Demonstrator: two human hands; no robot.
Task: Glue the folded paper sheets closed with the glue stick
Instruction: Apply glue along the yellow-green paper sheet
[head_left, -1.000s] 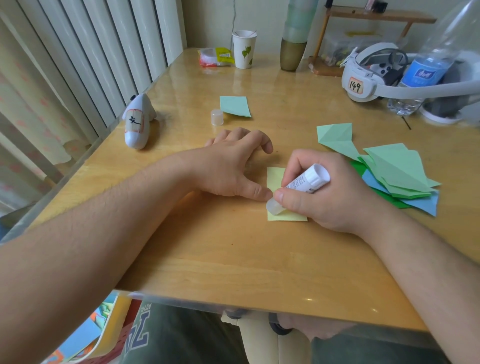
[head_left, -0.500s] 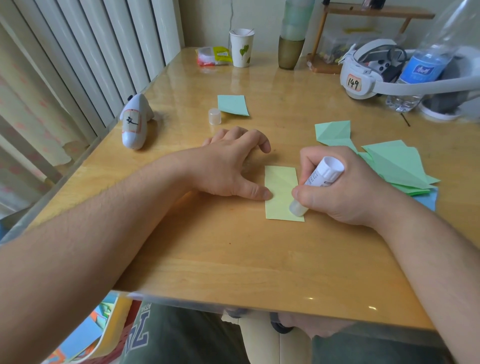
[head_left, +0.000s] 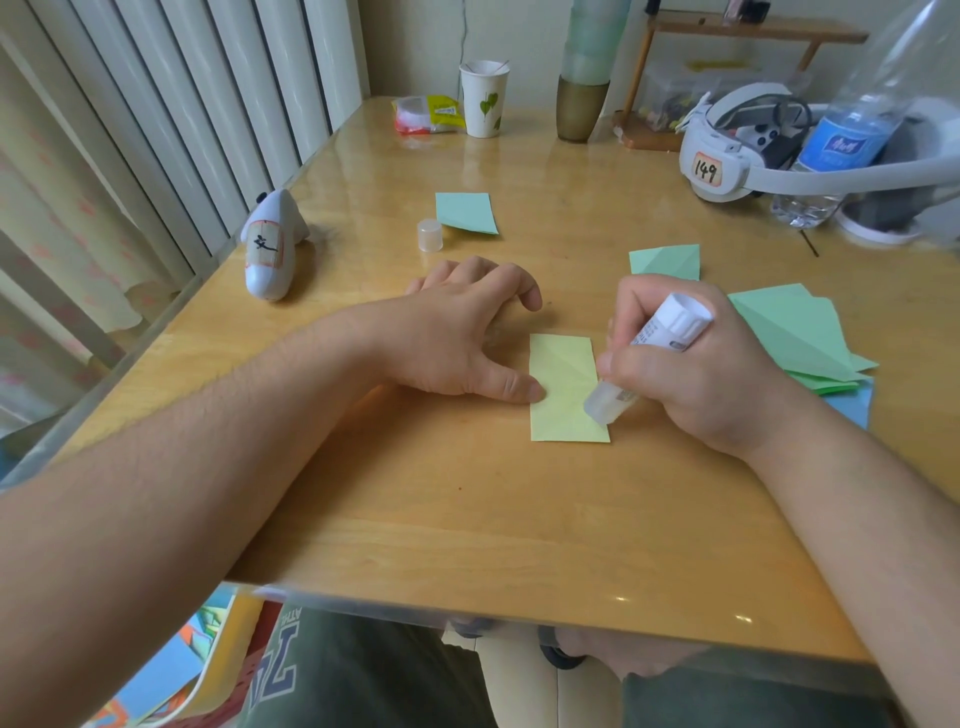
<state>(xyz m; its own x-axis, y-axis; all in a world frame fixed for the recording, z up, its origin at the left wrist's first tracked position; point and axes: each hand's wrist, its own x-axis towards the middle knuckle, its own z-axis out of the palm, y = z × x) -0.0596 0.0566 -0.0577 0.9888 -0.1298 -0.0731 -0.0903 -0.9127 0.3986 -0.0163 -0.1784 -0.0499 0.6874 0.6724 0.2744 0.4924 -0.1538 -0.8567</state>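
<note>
A yellow-green folded sheet lies flat on the wooden table, near the middle and somewhat toward the near edge, its long sides running away from the person. The left hand rests on the table just left of the sheet, fingers loosely spread and holding nothing, with the thumb tip touching the sheet's left edge. The right hand is wrapped around the glue stick, fingers and thumb curled round its barrel; the stick is tilted, white base up and away, and its clear tip is down on the sheet close to the right edge (whether glue is actually laid there cannot be told).

The glue stick's clear cap stands upright farther back, toward the left side of the table, just beside a single folded green sheet. Right of the working hand, toward the right edge, lies a loose pile of green folded sheets with a blue one showing underneath, and another green folded piece sits just behind the right hand.

Near the left edge lies a white controller with a handwritten label. Along the far edge stand a paper cup, a small snack packet and a tall vase. In the far right corner are a white headset tagged 149 and a water bottle.
</note>
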